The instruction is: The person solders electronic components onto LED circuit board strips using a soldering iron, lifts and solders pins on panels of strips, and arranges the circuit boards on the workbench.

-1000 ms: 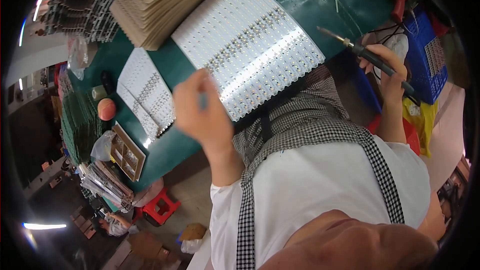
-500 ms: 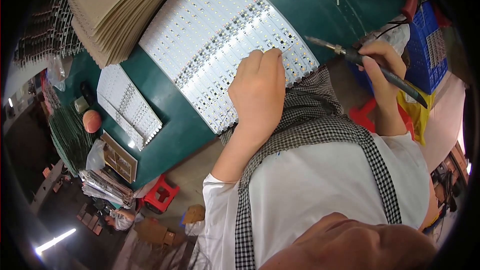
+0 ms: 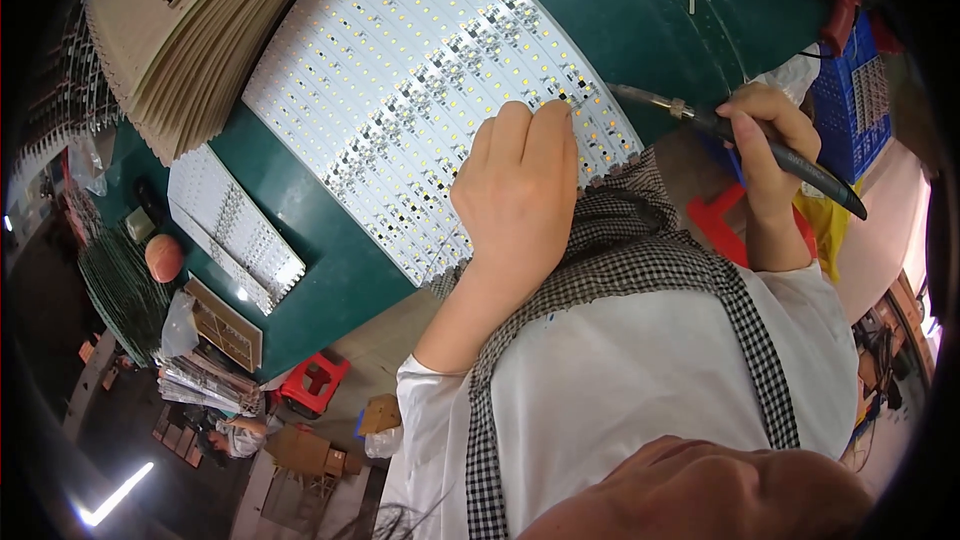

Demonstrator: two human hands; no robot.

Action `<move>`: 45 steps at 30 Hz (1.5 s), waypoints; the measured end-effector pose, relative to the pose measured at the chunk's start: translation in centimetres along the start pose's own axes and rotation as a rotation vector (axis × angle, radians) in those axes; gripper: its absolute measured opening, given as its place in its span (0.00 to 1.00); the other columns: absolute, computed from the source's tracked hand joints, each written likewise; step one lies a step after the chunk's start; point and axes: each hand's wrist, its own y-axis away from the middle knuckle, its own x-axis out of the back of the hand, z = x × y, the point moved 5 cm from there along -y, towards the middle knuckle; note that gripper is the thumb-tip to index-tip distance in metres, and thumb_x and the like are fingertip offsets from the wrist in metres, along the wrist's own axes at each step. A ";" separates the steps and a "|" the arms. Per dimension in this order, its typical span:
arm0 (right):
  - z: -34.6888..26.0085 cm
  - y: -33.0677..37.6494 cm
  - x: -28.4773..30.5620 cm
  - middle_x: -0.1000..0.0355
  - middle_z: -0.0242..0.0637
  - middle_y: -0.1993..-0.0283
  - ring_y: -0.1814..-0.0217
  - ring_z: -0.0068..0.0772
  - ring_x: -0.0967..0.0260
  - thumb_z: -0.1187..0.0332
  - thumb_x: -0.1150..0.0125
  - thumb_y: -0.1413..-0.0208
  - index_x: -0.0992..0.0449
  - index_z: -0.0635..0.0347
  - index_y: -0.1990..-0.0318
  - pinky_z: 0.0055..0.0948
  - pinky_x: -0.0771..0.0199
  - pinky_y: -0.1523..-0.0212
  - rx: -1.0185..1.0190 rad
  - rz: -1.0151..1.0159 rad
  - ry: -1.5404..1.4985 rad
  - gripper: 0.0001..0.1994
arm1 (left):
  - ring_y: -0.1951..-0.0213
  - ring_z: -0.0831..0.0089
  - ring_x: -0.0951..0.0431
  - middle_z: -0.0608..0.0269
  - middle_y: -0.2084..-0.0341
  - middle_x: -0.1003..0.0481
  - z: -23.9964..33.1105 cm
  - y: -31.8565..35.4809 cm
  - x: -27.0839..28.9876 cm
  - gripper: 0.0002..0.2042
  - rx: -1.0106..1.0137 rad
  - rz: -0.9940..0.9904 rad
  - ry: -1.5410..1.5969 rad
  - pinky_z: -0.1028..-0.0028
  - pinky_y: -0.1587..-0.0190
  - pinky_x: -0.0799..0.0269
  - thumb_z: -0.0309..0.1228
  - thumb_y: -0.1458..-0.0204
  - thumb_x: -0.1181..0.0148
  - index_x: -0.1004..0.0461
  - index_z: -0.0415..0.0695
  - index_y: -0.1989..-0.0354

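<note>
A wide sheet of joined white LED circuit strips (image 3: 380,70), dotted with small yellow and black parts, lies on the green table and reaches toward my lap. My left hand (image 3: 515,180) rests on its near part with fingers curled down and pressed together. Whatever those fingertips pinch, if anything, is hidden. In my right hand (image 3: 770,140) is a soldering iron (image 3: 800,165) with a dark handle, held like a pen. Its metal tip points left, at the sheet's right edge and a little apart from my left fingertips. Whether the tip touches the sheet, I cannot tell.
A thick stack of brown boards (image 3: 200,50) stands at the far left of the green table (image 3: 340,275). Smaller white strips (image 3: 235,230), a round pinkish thing (image 3: 164,258) and a shallow box (image 3: 225,325) are nearby. A blue crate (image 3: 850,90) stands at right; red stools (image 3: 312,383) are below.
The view has shifted slightly, so the table and stacks sit farther left. The soldering iron's tip is a little nearer the sheet's edge. My left hand keeps its curled pose.
</note>
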 end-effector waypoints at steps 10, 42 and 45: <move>-0.5 -0.4 -0.7 0.30 0.38 0.74 0.74 0.22 0.37 0.78 0.45 0.54 0.27 0.70 0.72 0.19 0.40 0.72 0.071 -0.058 -0.012 0.03 | 0.81 0.68 0.35 0.64 0.83 0.38 -0.2 -0.1 -0.2 0.03 0.024 0.014 0.035 0.70 0.80 0.42 0.24 0.56 0.42 0.27 0.45 0.71; -1.4 0.0 -0.9 0.30 0.40 0.76 0.76 0.25 0.36 0.79 0.45 0.56 0.27 0.70 0.73 0.20 0.40 0.75 0.226 -0.068 0.120 0.03 | 0.80 0.69 0.31 0.63 0.80 0.36 -0.2 0.1 -1.1 0.04 0.013 -0.075 0.105 0.71 0.79 0.36 0.24 0.57 0.43 0.31 0.44 0.72; -1.6 0.1 -0.2 0.30 0.41 0.77 0.78 0.25 0.37 0.79 0.46 0.55 0.28 0.70 0.73 0.20 0.41 0.77 0.306 0.033 0.138 0.03 | 0.81 0.69 0.32 0.63 0.81 0.35 -0.5 0.2 -0.5 0.03 0.074 -0.039 0.134 0.71 0.79 0.38 0.24 0.56 0.43 0.29 0.44 0.72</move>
